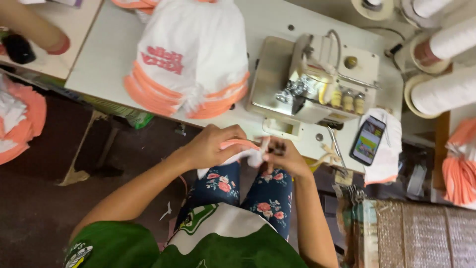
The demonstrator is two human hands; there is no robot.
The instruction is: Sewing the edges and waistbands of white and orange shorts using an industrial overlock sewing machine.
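My left hand (214, 146) grips a small white garment piece with an orange edge (243, 155) over my lap, just below the table's front edge. My right hand (285, 156) pinches the same piece from the right and also holds a small dark tool, likely thread snips (277, 147). Both hands are close together, almost touching. Part of the cloth is hidden under my fingers. My legs in dark floral trousers (270, 196) are under the hands.
An overlock sewing machine (317, 82) stands on the white table (104, 54) right behind my hands. A stack of white-and-orange garments (191, 59) lies left of it. A phone (368, 140) rests on cloth at the right. Thread cones (444, 92) stand far right. Another person's arm (32, 27) is top left.
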